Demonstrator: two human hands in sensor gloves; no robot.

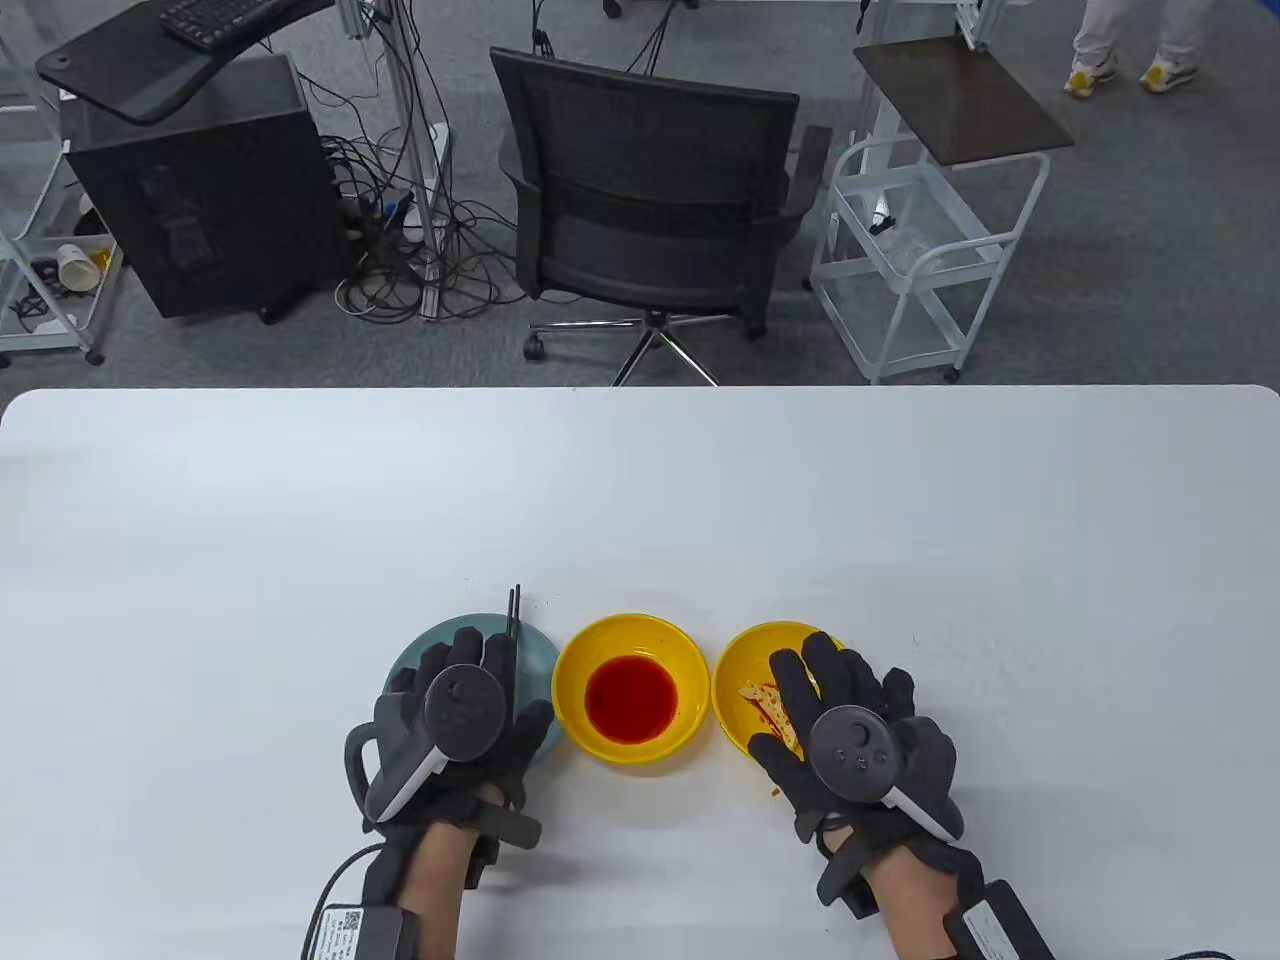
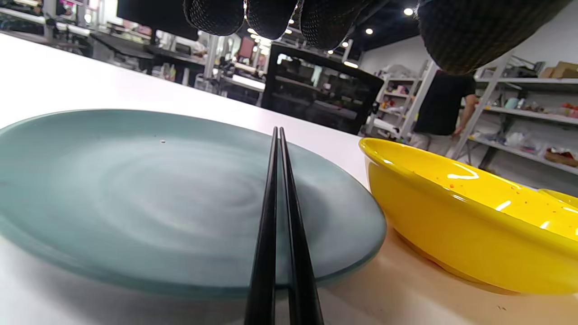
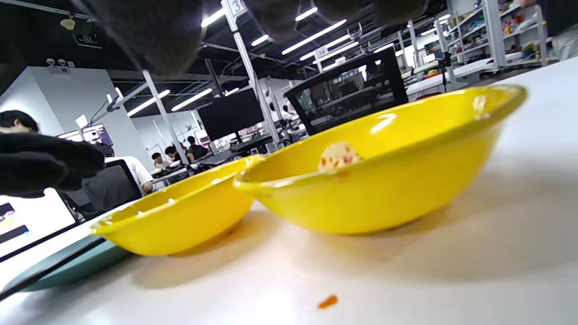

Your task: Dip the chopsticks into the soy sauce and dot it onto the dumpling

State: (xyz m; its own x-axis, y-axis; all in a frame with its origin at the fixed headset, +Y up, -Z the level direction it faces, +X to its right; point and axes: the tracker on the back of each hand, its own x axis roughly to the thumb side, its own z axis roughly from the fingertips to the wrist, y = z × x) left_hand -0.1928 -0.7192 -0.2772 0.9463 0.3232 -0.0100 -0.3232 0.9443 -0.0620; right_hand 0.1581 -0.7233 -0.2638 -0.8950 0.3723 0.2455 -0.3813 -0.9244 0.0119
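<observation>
A pair of black chopsticks (image 1: 514,612) lies side by side across a teal plate (image 1: 420,650); in the left wrist view the chopsticks (image 2: 277,216) rest on the plate (image 2: 135,194). My left hand (image 1: 470,680) hovers over them with fingers spread, and its fingertips (image 2: 271,18) hang above the sticks without touching. The middle yellow bowl (image 1: 600,640) holds red sauce (image 1: 630,697). The right yellow bowl (image 1: 735,665) holds a sauce-spotted dumpling (image 1: 762,697), also seen in the right wrist view (image 3: 338,158). My right hand (image 1: 820,690) is spread open over that bowl.
The plate and both bowls stand in a row near the table's front edge, almost touching. A small orange sauce drop (image 3: 327,301) lies on the white table in front of the dumpling bowl (image 3: 384,180). An office chair (image 1: 650,200) stands beyond the far edge.
</observation>
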